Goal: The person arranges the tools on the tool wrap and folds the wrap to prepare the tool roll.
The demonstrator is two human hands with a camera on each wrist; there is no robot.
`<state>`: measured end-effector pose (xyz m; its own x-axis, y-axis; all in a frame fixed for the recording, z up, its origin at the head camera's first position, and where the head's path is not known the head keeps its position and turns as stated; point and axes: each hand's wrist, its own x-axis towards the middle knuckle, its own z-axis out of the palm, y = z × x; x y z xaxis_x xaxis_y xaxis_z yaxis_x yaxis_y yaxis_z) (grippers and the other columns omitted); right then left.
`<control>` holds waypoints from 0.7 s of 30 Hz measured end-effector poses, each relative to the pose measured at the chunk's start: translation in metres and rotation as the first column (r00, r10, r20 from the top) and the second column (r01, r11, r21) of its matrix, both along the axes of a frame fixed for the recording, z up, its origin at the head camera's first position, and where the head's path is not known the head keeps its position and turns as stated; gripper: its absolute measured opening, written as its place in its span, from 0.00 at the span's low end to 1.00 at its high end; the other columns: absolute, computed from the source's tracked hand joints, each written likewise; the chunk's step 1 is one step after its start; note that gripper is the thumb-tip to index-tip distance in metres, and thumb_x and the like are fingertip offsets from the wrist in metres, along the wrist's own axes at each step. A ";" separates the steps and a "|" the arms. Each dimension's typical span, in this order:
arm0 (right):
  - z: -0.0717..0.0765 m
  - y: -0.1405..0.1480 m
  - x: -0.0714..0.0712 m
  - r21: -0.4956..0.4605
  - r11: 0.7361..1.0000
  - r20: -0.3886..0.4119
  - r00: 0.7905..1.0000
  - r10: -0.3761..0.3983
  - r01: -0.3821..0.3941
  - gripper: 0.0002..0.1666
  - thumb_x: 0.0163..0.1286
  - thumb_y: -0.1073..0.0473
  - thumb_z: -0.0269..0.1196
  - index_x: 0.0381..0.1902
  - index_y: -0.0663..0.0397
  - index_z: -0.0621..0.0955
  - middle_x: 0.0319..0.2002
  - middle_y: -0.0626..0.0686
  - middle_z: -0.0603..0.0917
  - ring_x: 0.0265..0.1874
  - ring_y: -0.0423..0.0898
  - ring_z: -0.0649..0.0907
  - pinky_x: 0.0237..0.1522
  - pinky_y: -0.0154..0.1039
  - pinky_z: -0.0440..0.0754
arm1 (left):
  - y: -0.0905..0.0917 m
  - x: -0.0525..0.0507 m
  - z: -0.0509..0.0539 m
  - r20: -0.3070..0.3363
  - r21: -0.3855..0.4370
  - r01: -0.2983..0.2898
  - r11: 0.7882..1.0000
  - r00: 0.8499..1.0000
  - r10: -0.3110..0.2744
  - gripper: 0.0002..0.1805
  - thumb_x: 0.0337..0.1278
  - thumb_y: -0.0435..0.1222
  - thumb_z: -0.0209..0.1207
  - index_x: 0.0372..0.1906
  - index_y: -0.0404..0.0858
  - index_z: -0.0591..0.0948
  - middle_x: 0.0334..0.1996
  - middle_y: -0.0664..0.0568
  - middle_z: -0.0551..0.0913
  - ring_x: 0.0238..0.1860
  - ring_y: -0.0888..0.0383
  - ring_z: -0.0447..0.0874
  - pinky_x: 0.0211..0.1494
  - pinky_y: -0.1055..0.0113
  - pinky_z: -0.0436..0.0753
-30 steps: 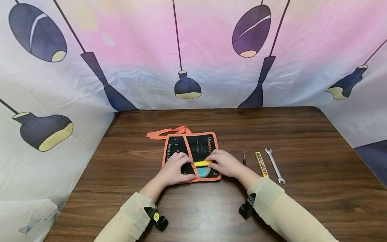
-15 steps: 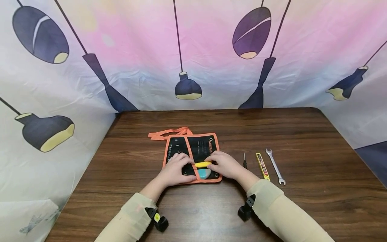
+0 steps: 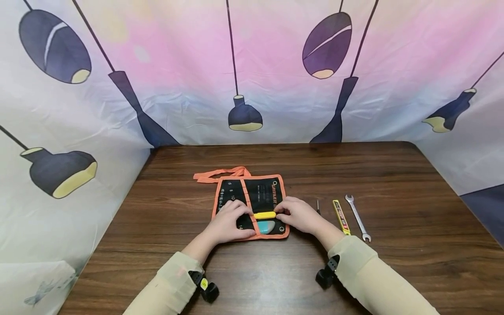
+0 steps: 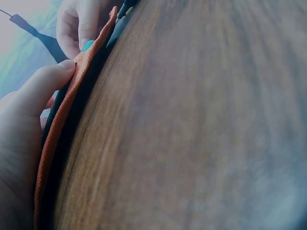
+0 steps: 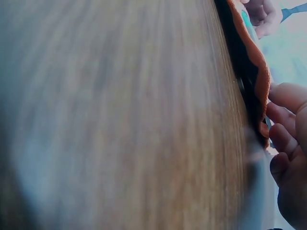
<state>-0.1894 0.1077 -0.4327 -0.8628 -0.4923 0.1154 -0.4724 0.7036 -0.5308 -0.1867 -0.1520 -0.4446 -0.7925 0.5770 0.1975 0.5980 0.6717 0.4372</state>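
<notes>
A black tool pouch (image 3: 261,186) with orange trim lies on the table, printed with numbers and lettering. My left hand (image 3: 227,221) holds it at the middle orange band, thumb near the lower edge. A yellow tool handle (image 3: 264,215) sticks out from that band. Below it is a teal rounded tool end (image 3: 266,226). What they belong to is hidden in the pocket. At the right end of the yellow handle are the fingertips of my right hand (image 3: 299,215), bent loosely; the handle's rounded end shows. In the left wrist view my left thumb (image 4: 62,72) presses the pouch's edge.
Right of my right hand lie a thin screwdriver (image 3: 318,206), partly covered, a narrow yellow box (image 3: 341,216) and an open-ended wrench (image 3: 358,218). Orange ties (image 3: 220,173) trail behind the pouch. A printed cloth (image 3: 197,118) hangs behind the wooden table (image 3: 271,275).
My right hand has shifted slightly right, from over the yellow handle to its end, baring more of it. It now covers more of the screwdriver. My left hand stays in place.
</notes>
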 end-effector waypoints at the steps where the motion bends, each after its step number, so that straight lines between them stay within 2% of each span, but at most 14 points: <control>1: 0.000 0.000 0.000 -0.003 1.000 -0.002 1.000 0.000 0.000 0.06 0.62 0.57 0.65 0.38 0.47 0.84 0.33 0.42 0.76 0.31 0.38 0.74 0.36 0.37 0.74 | 0.000 0.000 0.000 0.003 0.000 -0.001 1.000 1.000 0.001 0.23 0.43 0.57 0.66 0.45 0.53 0.80 0.43 0.62 0.72 0.43 0.62 0.64 0.47 0.60 0.70; 7: -0.003 -0.004 -0.001 0.021 1.000 -0.022 1.000 -0.012 0.012 0.03 0.62 0.56 0.65 0.35 0.45 0.83 0.33 0.40 0.77 0.34 0.38 0.75 0.40 0.39 0.75 | 0.002 -0.001 0.001 0.003 -0.012 0.000 1.000 1.000 0.000 0.23 0.43 0.58 0.65 0.44 0.53 0.80 0.43 0.62 0.73 0.44 0.62 0.65 0.49 0.59 0.70; 12: 0.000 -0.009 -0.003 0.050 0.999 -0.029 0.999 0.013 -0.012 0.03 0.62 0.56 0.65 0.35 0.45 0.84 0.33 0.40 0.78 0.39 0.41 0.76 0.45 0.42 0.74 | 0.003 -0.001 0.002 -0.004 -0.006 0.006 1.000 1.000 -0.006 0.23 0.43 0.58 0.65 0.44 0.52 0.80 0.44 0.61 0.73 0.44 0.61 0.65 0.49 0.58 0.69; 21: 0.001 -0.012 -0.006 0.065 0.997 -0.017 0.999 0.039 -0.038 0.03 0.63 0.56 0.64 0.35 0.43 0.84 0.35 0.40 0.79 0.41 0.42 0.77 0.46 0.42 0.74 | 0.004 -0.002 0.002 0.003 -0.020 0.008 1.000 1.000 -0.008 0.24 0.43 0.58 0.65 0.45 0.52 0.80 0.45 0.60 0.73 0.45 0.61 0.65 0.49 0.59 0.69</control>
<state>-0.1958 0.0953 -0.4320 -0.8412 -0.5319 0.0976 -0.5087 0.7171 -0.4764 -0.1885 -0.1477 -0.4425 -0.7887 0.5868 0.1833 0.6017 0.6759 0.4255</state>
